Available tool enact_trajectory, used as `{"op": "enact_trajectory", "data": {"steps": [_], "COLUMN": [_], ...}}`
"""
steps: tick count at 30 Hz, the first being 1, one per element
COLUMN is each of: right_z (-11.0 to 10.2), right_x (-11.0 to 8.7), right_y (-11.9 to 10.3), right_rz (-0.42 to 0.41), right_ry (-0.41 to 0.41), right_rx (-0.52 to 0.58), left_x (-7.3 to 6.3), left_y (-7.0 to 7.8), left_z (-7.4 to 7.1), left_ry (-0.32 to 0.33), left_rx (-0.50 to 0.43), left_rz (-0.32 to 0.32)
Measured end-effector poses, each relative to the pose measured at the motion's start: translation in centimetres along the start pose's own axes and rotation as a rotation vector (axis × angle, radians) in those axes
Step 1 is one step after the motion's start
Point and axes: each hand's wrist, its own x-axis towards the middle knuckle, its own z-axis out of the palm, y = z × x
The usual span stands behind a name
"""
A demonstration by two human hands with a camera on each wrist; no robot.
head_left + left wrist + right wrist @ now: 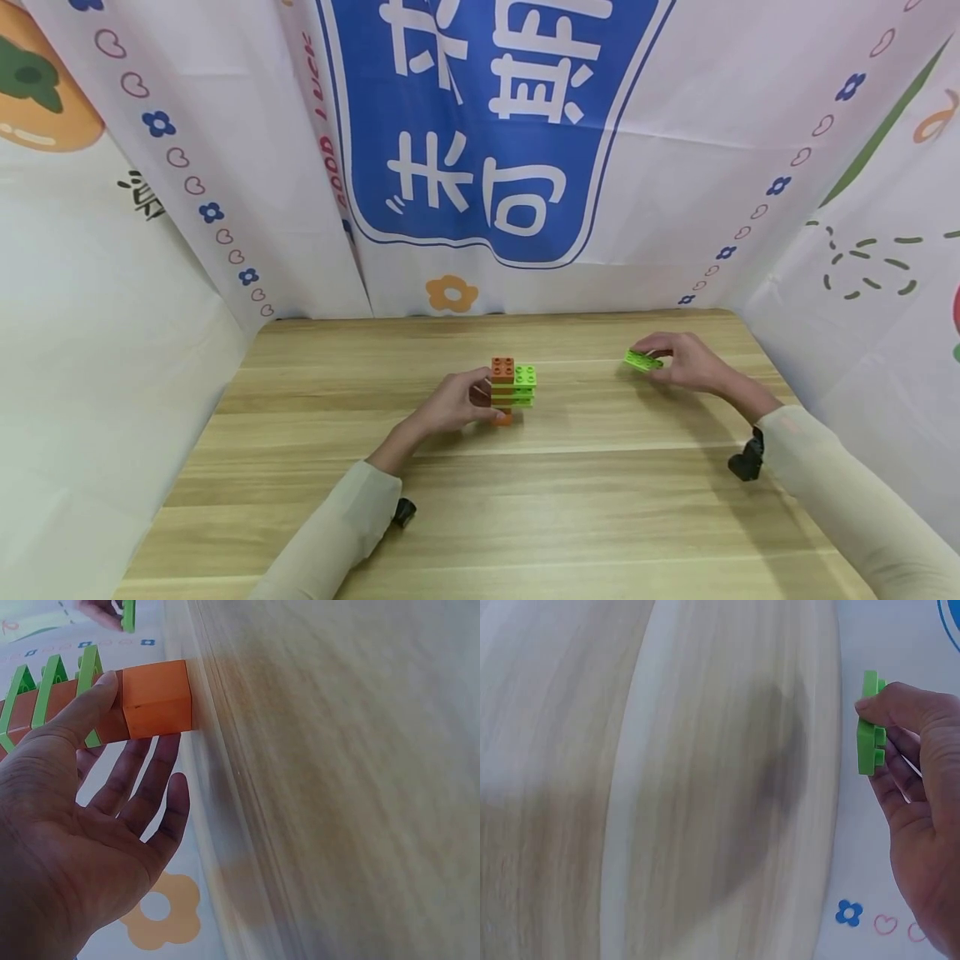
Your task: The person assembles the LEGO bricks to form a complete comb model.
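My left hand (453,403) grips a tower of toy building bricks (502,371), thumb on the near side and fingers behind. Orange bricks alternate with thin green plates that stick out to the right. In the left wrist view, the orange end brick (157,701) reaches past the thumb, right by the wooden surface. Off to the right, my right hand (692,363) pinches one loose flat green brick (865,746) between thumb and fingers. It is held above the table, its studs toward the palm in the right wrist view.
The wooden table (480,508) ends at a white printed cloth (645,283) hanging along the back. More cloth stands at the left (90,333) and right sides. Dark wrist devices (747,457) sit under both sleeves.
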Motion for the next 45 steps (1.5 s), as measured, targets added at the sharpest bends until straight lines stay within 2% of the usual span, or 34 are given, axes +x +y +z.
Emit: {"op": "enact_trajectory", "data": {"steps": [23,31,45], "right_z": [0.3,0.3,0.6], "right_x": [2.2,2.6,3.6], "right_y": [-5.0,-7.4,-10.9], "right_rz": [-0.256,-0.268,-0.333], "right_ry": [0.052,0.030,0.010], "right_rx": [-0.078,-0.044,-0.025], "left_x": [0.1,0.1,0.0], "left_y": [-0.1,0.1,-0.1], "left_z": [0.1,0.1,0.1], "left_ry": [0.003,0.003,0.000], "left_rx": [-0.005,-0.009,-0.004], "left_rz": [-0.011,-0.008,-0.004]}}
